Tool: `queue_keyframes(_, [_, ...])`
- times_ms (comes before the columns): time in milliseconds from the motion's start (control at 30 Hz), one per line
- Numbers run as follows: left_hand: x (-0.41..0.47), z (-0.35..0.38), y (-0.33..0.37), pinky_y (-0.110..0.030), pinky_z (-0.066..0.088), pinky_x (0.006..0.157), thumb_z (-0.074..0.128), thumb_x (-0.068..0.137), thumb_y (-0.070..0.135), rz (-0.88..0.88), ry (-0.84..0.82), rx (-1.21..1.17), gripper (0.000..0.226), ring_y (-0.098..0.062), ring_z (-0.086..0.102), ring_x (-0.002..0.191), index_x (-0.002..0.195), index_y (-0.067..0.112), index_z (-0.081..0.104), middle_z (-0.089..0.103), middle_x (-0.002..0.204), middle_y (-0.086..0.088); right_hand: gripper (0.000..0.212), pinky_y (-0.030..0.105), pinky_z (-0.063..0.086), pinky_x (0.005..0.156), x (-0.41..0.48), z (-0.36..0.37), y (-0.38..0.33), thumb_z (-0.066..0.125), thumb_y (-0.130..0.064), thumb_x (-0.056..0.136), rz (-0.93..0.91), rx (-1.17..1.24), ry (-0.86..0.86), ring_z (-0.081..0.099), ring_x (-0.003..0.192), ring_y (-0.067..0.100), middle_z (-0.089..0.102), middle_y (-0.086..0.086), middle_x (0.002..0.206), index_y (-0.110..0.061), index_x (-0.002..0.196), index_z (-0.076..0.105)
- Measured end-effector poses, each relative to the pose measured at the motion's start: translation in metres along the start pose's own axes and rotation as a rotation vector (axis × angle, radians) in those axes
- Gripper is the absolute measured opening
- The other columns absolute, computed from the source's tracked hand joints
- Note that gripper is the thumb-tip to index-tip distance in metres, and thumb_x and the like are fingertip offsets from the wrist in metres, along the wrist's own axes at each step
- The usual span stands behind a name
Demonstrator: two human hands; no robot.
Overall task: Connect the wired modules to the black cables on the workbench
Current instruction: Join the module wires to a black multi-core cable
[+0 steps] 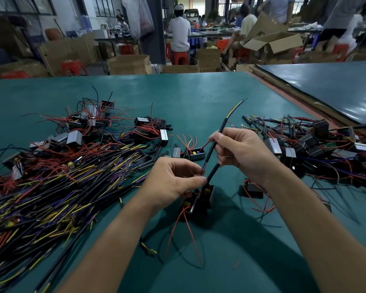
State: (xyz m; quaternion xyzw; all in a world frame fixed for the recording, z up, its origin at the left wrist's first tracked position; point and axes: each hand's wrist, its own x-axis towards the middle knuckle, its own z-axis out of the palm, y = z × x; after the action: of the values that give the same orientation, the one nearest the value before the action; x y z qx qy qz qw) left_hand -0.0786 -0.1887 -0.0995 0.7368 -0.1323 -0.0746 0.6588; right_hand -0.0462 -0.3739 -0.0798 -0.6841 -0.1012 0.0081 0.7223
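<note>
Bare forearms (114,240), left hand (173,180), right hand (244,152)

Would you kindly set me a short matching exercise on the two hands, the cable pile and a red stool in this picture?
1 left hand
2 right hand
3 cable pile
4 red stool

a grips the raised black cable
b stands beyond the workbench
c pinches wires above a module
d lies left on the workbench

Pairs: 1-c, 2-a, 3-d, 4-b.

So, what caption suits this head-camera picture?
At a green workbench, the right hand holds a black cable while the left hand pinches wires above a module.
</note>
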Motion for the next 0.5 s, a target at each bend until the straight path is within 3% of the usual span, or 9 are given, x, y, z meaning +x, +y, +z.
queue_keyframes(300, [0.003,0.0011,-0.0035,-0.018,0.044,0.042,0.077,0.075,-0.003,0.015,0.11,-0.01,0.014,-0.005,0.051,0.043,0.08,0.008,0.07,0.065,0.058,0.002,0.015,0.024,0.052,0.052,-0.0038,0.0004,-0.0036,0.064,-0.01,0.093,-0.051,-0.103,0.036,0.05,0.051,0.012,0.057,0.0,0.058,-0.013,0.078,0.066])
queue_keyframes(500, [0.0023,-0.0008,-0.0031,-0.02,0.046,0.042,0.075,0.076,-0.005,-0.025,0.094,-0.021,0.013,-0.009,0.05,0.041,0.078,0.005,0.067,0.062,0.057,-0.003,0.019,0.023,0.054,0.056,-0.0073,0.0039,-0.0008,0.058,-0.013,0.097,0.046,-0.261,-0.155,0.06,0.059,0.012,0.067,-0.003,0.067,-0.01,0.085,0.071])
